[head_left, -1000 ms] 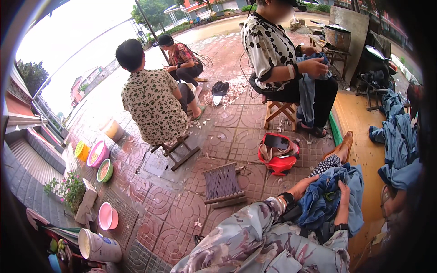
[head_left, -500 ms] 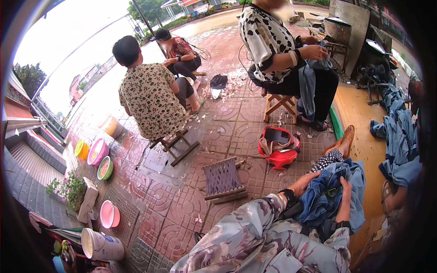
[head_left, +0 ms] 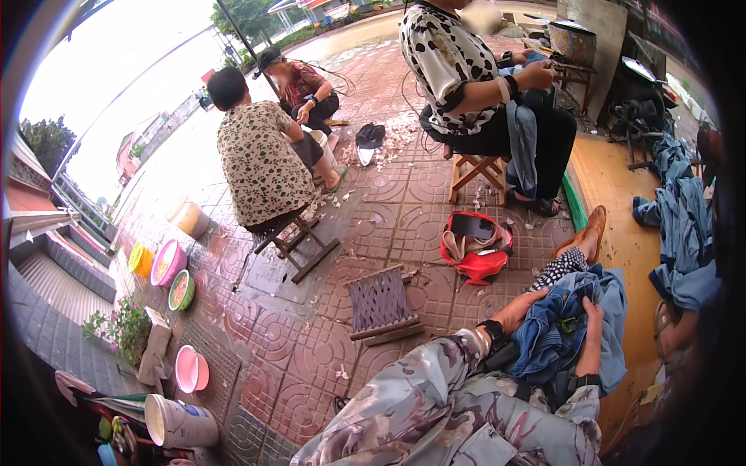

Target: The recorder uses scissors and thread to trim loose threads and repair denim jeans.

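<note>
A bunched blue denim garment point(head_left: 548, 338) lies over my lap, its folds gathered between my two hands. My left hand point(head_left: 514, 311) grips its left side, with the fingertips partly hidden in the cloth. On the opposite side my right hand point(head_left: 593, 322) holds a fold, thumb upward and the other fingers mostly behind the fabric. A small greenish patch shows in the folds between the hands. Paler blue denim point(head_left: 612, 299) hangs beyond my right hand. Dark bands circle both wrists.
A red bag point(head_left: 478, 268) with a phone on it sits ahead, beside a low folding stool point(head_left: 381, 304). More denim point(head_left: 684, 225) is heaped at the right on a wooden board point(head_left: 602, 175). Three people sit working farther off. Basins and a white bucket point(head_left: 183, 423) stand left.
My hands keep their hold on the denim and shift only slightly. The person in the leaf-print shirt leans to the right, and the person in the spotted top has shifted their hands.
</note>
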